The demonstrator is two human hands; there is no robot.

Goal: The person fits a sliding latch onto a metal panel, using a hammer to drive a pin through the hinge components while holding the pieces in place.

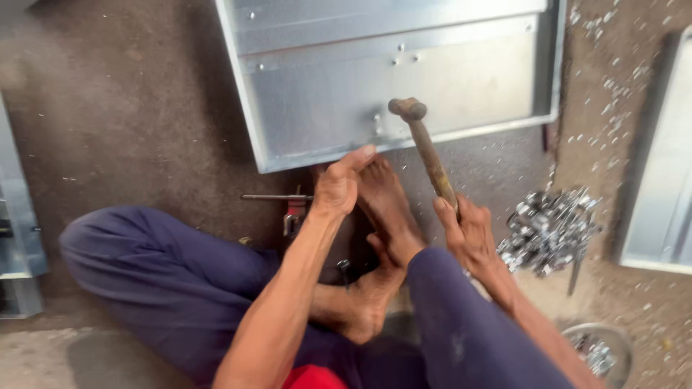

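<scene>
My right hand (468, 234) grips the wooden handle of a hammer (425, 148), its rusty head raised over the near edge of a grey sheet-metal panel (404, 79). My left hand (339, 184) reaches forward with the thumb against the panel's near rim; I cannot tell whether it holds anything. I sit on the floor in dark blue trousers, one bare foot (386, 202) stretched toward the panel, the other foot (364, 299) tucked in below it.
A pile of shiny metal clips (548, 230) lies at the right, with a round bowl of more parts (598, 353) below it. A red-handled tool with a thin rod (288, 205) lies left of my hand. Other metal panels (667, 173) flank both sides; metal shavings scatter the floor.
</scene>
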